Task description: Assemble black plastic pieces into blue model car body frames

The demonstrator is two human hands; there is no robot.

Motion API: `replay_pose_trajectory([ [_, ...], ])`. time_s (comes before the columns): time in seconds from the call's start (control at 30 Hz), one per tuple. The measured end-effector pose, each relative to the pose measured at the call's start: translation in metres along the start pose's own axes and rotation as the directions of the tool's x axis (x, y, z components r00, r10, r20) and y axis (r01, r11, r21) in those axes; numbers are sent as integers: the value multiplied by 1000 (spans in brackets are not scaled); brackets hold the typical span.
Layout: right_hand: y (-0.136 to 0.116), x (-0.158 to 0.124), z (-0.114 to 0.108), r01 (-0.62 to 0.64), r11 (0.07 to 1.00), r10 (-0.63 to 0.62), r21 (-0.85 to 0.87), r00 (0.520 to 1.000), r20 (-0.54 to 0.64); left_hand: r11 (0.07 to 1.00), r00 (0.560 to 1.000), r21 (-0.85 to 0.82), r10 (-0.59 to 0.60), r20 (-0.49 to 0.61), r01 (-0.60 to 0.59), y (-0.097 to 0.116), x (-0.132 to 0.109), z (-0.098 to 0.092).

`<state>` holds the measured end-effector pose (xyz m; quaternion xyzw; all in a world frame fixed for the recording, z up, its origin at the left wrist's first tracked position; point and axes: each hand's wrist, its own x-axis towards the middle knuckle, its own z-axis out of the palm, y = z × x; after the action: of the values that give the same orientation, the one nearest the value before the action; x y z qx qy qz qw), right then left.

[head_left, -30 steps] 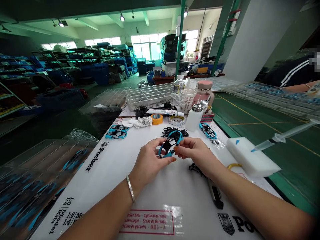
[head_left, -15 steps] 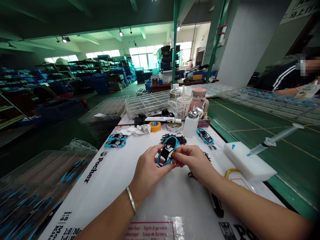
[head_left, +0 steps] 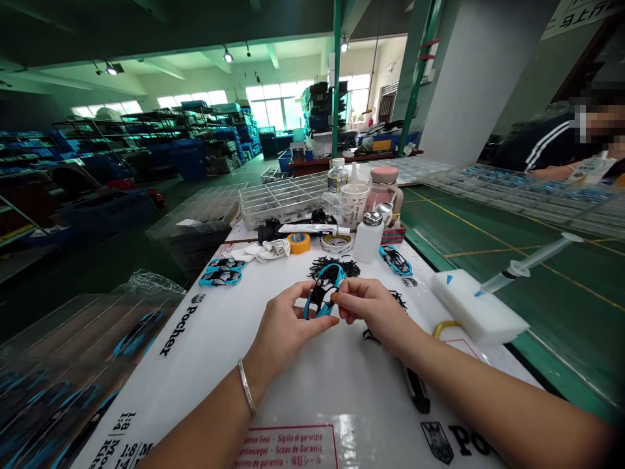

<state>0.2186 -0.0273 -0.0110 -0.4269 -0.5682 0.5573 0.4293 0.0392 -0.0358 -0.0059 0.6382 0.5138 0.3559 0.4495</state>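
Note:
Over the middle of the white table, my left hand (head_left: 288, 319) is closed around a blue oval frame with black pieces inside (head_left: 324, 293), held tilted upright. My right hand (head_left: 364, 301) pinches at the right side of that frame with thumb and forefinger; whether a small piece sits between them is hidden. Behind the frame lies a heap of small black parts (head_left: 349, 267). Similar blue-and-black frames (head_left: 221, 278) rest at the table's left edge, and another blue frame (head_left: 396, 260) lies to the right.
A white foam block (head_left: 476, 306) with a syringe (head_left: 527, 264) stuck in it stands at the right. At the back are an orange tape roll (head_left: 298, 243), a white pump bottle (head_left: 368, 238), a plastic cup (head_left: 355, 200) and a pink flask (head_left: 383, 192). A co-worker (head_left: 551, 150) sits far right.
The camera view has shifted slightly. My right hand still works at the frame's right side, its fingers a little higher, and my left hand keeps its grip.

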Motion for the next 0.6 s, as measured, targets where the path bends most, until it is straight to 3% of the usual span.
replay_pose_trajectory([
  [0.17,2,2,0,4,1000,-4,21,1000,18,998,999,-48,-33,34,35,0,2,-1],
  [0.6,2,3,0,81,993,-87,81,993,83,990,995,-143,9,103,6,4,2,-3],
])
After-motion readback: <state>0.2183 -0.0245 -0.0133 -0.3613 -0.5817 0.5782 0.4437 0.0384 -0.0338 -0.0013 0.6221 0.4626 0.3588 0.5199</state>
